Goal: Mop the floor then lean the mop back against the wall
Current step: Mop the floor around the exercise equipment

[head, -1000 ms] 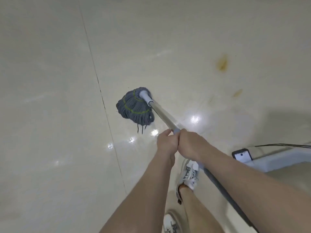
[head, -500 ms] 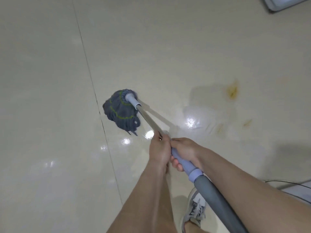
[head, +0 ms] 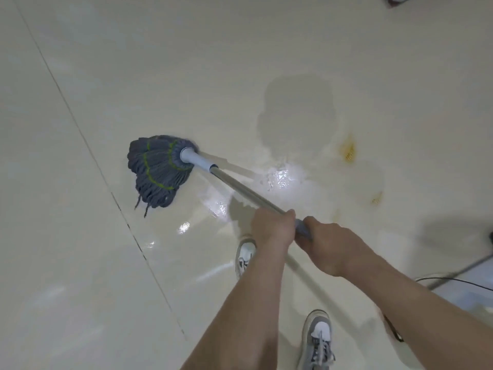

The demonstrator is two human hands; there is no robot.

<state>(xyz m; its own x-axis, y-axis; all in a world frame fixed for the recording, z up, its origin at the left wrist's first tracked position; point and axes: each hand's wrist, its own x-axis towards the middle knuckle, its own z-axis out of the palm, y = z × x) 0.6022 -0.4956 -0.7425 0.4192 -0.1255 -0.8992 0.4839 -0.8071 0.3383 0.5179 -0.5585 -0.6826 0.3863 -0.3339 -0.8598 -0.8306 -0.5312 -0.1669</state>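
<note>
Mop head (head: 160, 169) sits on the floor (head: 66, 263) at 9 o'clock of centre, just right of the grout line (head: 91, 153). Handle (head: 240, 192) runs off toward 4 o'clock. I see left hand (head: 274, 231) wrapped round the metal shaft, right hand (head: 330, 249) just behind, wrapped round the grey grip. Yellow stains (head: 348, 152) at 3 o'clock of the head, well apart.

The mop head (head: 160, 169) has slid left across the floor (head: 213, 62), away from the yellow stains (head: 348, 152), so its loose strands now nearly reach the grout line (head: 80, 134). A wet, shiny patch (head: 282, 177) has spread between the two. The left hand (head: 273, 231) and right hand (head: 333, 249), pressed together a second ago, now sit slightly apart, with the lilac grip (head: 301, 227) showing between them.
</note>
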